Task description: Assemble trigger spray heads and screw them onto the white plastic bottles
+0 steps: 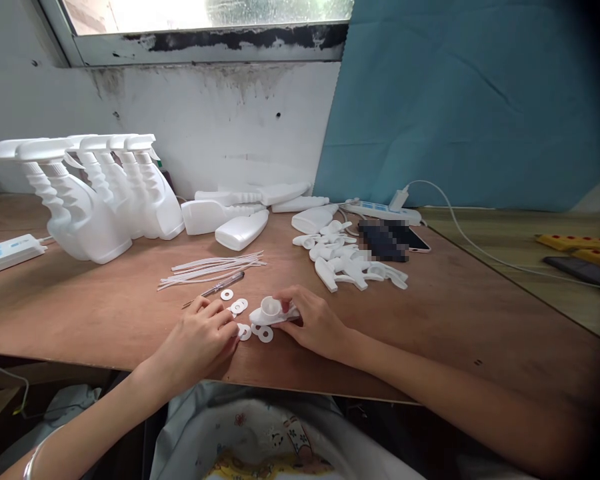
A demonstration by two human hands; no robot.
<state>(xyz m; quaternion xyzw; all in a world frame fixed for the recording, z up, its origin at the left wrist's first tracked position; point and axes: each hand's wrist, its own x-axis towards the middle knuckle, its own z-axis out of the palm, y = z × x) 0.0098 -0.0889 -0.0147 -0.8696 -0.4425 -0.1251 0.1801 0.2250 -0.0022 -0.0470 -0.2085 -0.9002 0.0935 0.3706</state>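
My right hand [320, 323] grips a white spray-bottle head [271, 311], its round collar facing up. To its left, my left hand [205, 328] rests low over the table with curled fingers. Its fingertips touch a flat white washer [244, 332], partly hidden beneath them. More ring washers [265, 334] lie between the hands, and others [239, 306] sit just beyond the left fingers. A thin screwdriver [225, 285] with a clear handle lies behind them, beside a bundle of white plastic tubes [213, 268].
Several assembled white spray bottles [100, 207] stand at the left, near a power strip [11, 255]. Empty bottles [243, 230] lie along the wall. Loose spray heads [347, 260] are piled right of centre, before a phone [414, 237] and another power strip [383, 212] with a cable.
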